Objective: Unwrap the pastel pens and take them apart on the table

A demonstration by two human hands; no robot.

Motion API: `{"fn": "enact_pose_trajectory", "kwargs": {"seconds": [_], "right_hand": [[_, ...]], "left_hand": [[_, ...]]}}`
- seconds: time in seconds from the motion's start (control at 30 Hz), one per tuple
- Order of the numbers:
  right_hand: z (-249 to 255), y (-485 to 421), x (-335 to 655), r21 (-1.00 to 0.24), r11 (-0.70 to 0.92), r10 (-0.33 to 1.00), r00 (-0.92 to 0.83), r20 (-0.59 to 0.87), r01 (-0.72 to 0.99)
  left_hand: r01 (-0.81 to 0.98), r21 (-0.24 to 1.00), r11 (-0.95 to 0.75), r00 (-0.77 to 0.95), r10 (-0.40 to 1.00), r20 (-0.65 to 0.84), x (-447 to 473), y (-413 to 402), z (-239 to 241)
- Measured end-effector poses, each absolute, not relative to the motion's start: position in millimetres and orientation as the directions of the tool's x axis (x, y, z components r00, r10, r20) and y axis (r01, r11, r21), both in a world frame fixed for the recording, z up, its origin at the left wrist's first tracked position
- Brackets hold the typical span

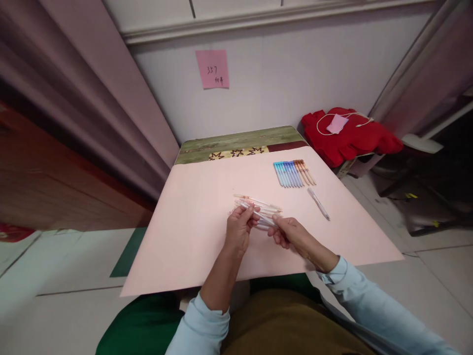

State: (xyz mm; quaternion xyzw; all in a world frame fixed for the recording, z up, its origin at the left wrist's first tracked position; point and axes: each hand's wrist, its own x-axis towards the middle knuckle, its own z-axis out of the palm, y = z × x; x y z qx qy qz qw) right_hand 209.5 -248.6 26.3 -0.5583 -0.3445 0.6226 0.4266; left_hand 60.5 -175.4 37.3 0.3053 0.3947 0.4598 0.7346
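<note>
My left hand [240, 224] and my right hand [290, 231] are both closed on a pale, clear-barrelled pen [264, 217] that slants between them. The left fingers pinch one end, and the right thumb and fingers grip the other. Just beyond and beneath the hands lies a loose bunch of similar clear pens [260, 203], partly hidden by my fingers. Farther right on the table, a single whitish pen [318, 203] rests alone. Behind it is a neat row of pens [294, 173], running from light blue through darker blue to brown.
Pale pink paper [195, 231] covers most of the table, with a green patterned strip [236, 140] at the back. Beyond the right corner, a red cloth [347, 135] carries a white cable. A pink note [213, 69] is stuck to the wall; curtains [111, 88] hang at left.
</note>
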Motion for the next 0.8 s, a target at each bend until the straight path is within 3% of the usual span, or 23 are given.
{"fn": "enact_pose_trajectory", "kwargs": {"seconds": [0.17, 0.33, 0.5, 0.67, 0.8], "right_hand": [[27.4, -244.7, 210.2, -0.953, -0.246, 0.959, 0.099, -0.266, -0.176], [22.1, -242.1, 210.5, -0.908, -0.395, 0.914, 0.037, -0.404, -0.139], [20.0, -239.8, 211.7, -0.955, -0.244, 0.957, 0.118, -0.266, -0.17], [22.5, -235.5, 210.1, -0.921, -0.361, 0.928, 0.038, -0.37, -0.149], [20.4, -232.3, 209.9, -0.955, -0.249, 0.955, 0.124, -0.27, -0.159]], "left_hand": [[-0.455, 0.805, 0.38, 0.245, 0.923, -0.298, 61.5, -172.9, 36.2], [-0.445, 0.809, 0.385, 0.249, 0.92, -0.301, 63.3, -172.1, 37.0], [-0.469, 0.799, 0.375, 0.223, 0.926, -0.303, 62.1, -170.1, 35.4], [-0.458, 0.804, 0.379, 0.231, 0.924, -0.303, 61.4, -166.5, 35.5], [-0.475, 0.793, 0.381, 0.218, 0.924, -0.314, 61.2, -164.0, 35.7]]}}
